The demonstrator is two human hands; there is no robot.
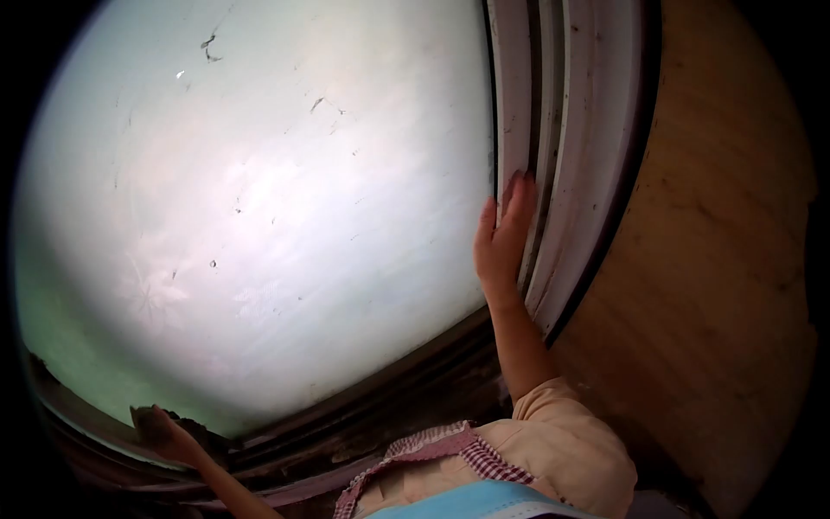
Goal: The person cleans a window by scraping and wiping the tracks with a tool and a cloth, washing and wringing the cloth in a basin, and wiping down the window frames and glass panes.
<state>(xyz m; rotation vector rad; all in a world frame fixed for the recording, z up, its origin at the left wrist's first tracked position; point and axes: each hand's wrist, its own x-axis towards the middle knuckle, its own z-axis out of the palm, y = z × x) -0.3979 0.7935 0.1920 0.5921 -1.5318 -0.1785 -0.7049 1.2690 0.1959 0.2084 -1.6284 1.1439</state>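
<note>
A large frosted window pane (285, 190) fills the left and middle of the head view, with dark specks and smears on it. My right hand (506, 242) is raised, its fingers stretched out against the white window frame (514, 86) at the pane's right side. My left hand (177, 443) is low at the left, by the pane's bottom edge. Its fingers are closed around a dark, greenish-brown pad (151, 426), possibly a sponge or folded cloth; the dim light hides its exact kind.
Dark, dirty sill rails (372, 389) run along the bottom of the pane. A brown wall (700, 251) with a stone-like pattern stands to the right of the frame. My checked apron collar (493, 458) and a light blue mask (475, 502) show at the bottom.
</note>
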